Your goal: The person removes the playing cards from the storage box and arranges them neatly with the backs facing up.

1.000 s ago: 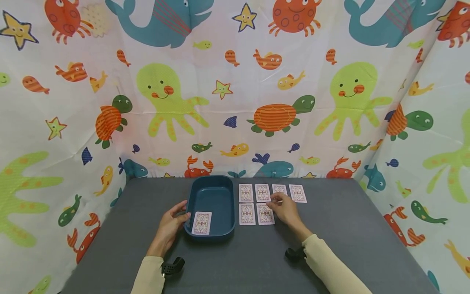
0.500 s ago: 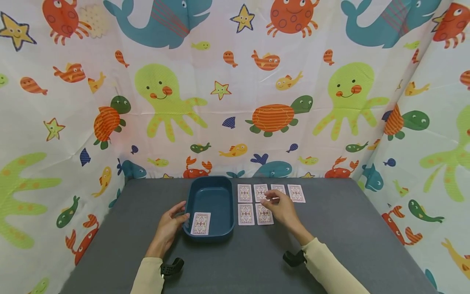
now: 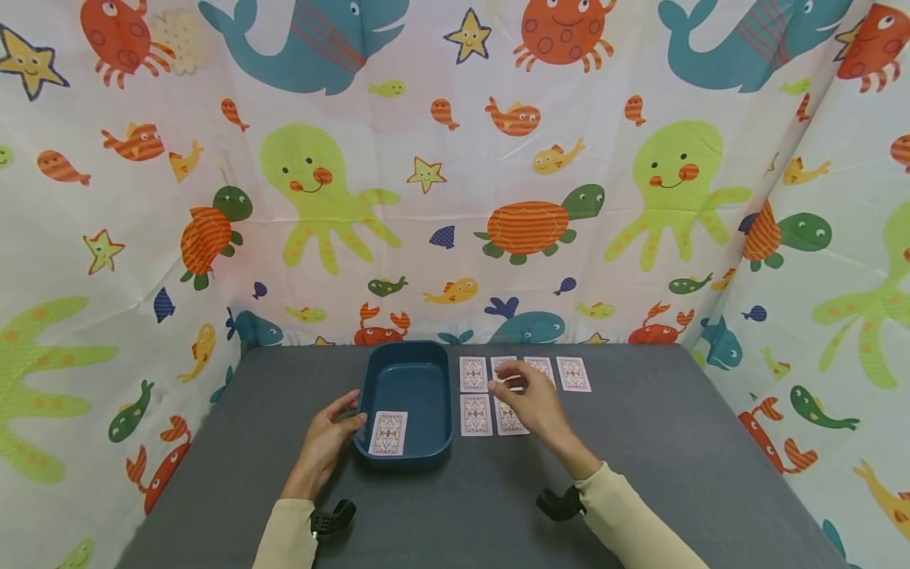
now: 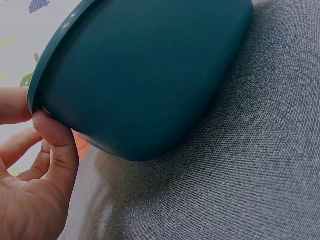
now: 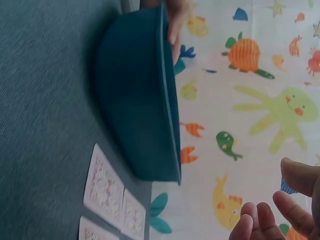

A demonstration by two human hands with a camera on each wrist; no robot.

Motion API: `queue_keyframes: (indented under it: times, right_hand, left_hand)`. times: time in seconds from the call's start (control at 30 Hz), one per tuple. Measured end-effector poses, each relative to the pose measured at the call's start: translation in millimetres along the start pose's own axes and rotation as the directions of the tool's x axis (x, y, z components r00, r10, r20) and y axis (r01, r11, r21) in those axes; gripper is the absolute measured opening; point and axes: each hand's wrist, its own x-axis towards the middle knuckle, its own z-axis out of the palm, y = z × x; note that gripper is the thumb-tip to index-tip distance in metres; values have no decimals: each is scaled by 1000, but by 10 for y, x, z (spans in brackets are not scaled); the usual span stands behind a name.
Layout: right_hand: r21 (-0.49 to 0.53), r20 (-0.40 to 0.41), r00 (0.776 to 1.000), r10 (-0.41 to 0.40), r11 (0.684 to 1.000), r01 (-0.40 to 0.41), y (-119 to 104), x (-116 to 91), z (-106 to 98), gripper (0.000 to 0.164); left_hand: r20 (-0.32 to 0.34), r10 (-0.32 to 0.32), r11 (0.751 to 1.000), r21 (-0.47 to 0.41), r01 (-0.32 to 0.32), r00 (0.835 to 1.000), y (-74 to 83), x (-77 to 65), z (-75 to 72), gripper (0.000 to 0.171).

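Observation:
A dark blue tray (image 3: 432, 452) with rounded corners stands on the table, and a patterned playing card (image 3: 389, 433) lies face down in its near left part. My left hand (image 3: 325, 442) holds the tray's left rim, its thumb (image 4: 57, 145) right under the lip in the left wrist view. Just right of the tray, face-down playing cards (image 3: 475, 415) are laid out in two rows. My right hand (image 3: 535, 403) is over these cards, thumb and fingers apart. Nothing shows between its fingers (image 5: 267, 222) in the right wrist view. It partly covers cards in both rows.
The grey table (image 3: 682, 458) reaches back to a hanging cloth (image 3: 455, 205) printed with sea animals, which also runs along both sides. The far row ends on the right with a slightly slanted card (image 3: 573, 374). Both wrists carry black devices (image 3: 334, 518).
My right hand has moved left over the cards, toward the tray, and its thumb and fingers have spread apart. My left hand and the tray stay in place.

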Motion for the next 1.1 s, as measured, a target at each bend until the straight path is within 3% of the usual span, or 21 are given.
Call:
queue_keyframes:
  times: [0.63,0.83,1.1]
  right_hand:
    - [131,67,995,-75,989,66,-231,-39,465,26]
    - [166,99,993,-68,985,51,-288,-46,601,24]
    - [202,196,978,-71,979,31,-311,-26,798,29]
  left_hand:
    - [2,-14,1000,-12,14,1000,-3,-15,1,54]
    - [5,-5,1000,-12,5,1000,5,-15,6,54]
    - [-1,0,1000,-3,0,1000,12,-14,7,53]
